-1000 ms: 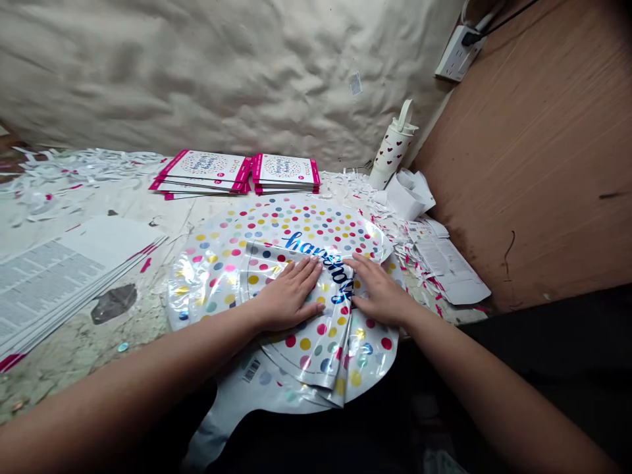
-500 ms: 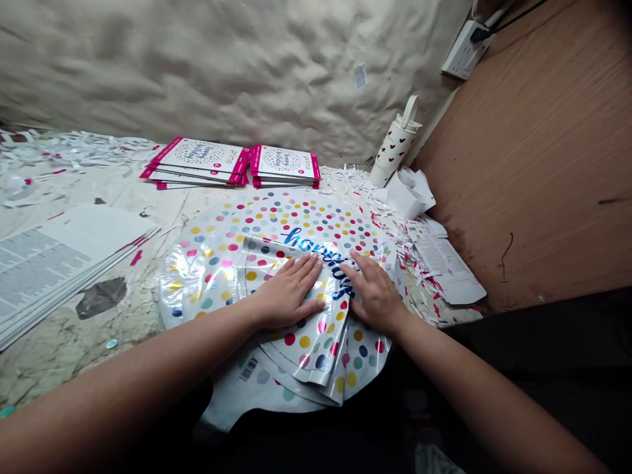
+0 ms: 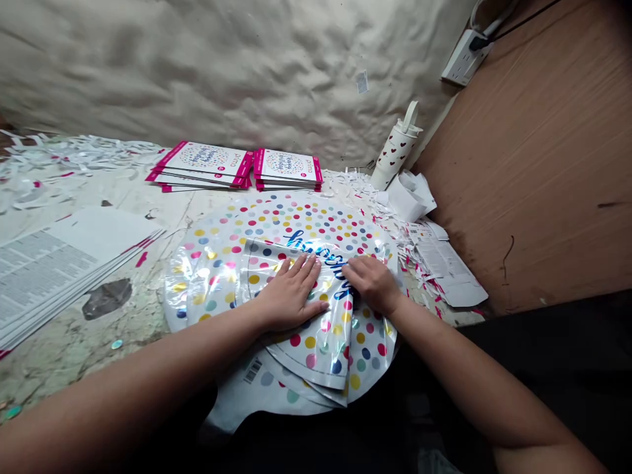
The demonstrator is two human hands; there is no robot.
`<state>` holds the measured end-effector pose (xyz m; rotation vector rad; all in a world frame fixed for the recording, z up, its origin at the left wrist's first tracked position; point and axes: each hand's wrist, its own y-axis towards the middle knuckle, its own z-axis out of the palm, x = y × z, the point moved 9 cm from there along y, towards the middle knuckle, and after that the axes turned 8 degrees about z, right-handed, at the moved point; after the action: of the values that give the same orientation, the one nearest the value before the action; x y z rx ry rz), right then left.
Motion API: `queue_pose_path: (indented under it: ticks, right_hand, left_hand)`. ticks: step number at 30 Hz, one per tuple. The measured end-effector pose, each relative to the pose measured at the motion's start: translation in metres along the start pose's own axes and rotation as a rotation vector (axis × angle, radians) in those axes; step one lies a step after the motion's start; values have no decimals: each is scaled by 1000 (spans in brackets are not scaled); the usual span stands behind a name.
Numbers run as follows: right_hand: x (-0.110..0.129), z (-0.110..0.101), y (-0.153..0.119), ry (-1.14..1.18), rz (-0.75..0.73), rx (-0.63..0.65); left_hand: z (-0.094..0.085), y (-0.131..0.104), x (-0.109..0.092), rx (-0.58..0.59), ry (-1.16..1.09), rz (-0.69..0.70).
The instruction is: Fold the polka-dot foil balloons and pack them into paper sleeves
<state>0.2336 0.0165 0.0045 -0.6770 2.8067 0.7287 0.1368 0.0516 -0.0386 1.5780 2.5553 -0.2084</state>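
Note:
Flat foil balloons [image 3: 306, 214] with coloured dots and blue lettering lie stacked at the table's front edge. On top is a folded balloon [image 3: 316, 352], its side panels turned inward. My left hand [image 3: 291, 293] lies flat on the folded balloon, fingers spread and holding nothing. At the folded balloon's right edge, my right hand [image 3: 372, 283] has its fingers curled together on the foil near the lettering; whether they pinch the foil is hard to tell. A barcode shows on the lower left of the balloons below.
Two stacks of pink-edged cards [image 3: 210, 161] stand at the back. A white bottle with hearts [image 3: 395, 153] leans behind a paper roll [image 3: 407, 196]. Printed sheets [image 3: 54, 263] lie at left, paper shreds [image 3: 74, 155] behind them. A socket strip [image 3: 464, 59] hangs upper right.
The fingers of my right hand have curled in from a spread pose, at the folded balloon's right edge. My left hand stays flat on it. The view has shifted slightly.

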Motion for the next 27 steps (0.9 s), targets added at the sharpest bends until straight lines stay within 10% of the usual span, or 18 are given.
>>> queue_pose_path:
  ticks: [8, 15, 19, 27]
  right_hand:
    - [87, -69, -55, 381, -381, -73]
    - [8, -28, -66, 718, 552, 278]
    - [6, -18, -69, 459, 577, 416]
    - [-33, -39, -95, -106, 639, 591]
  left_hand:
    - [-1, -2, -1, 16, 24, -15]
    - [-15, 19, -12, 158, 20, 106]
    - [-9, 35, -44, 94, 3, 421]
    - [1, 32, -45, 71, -22, 428]
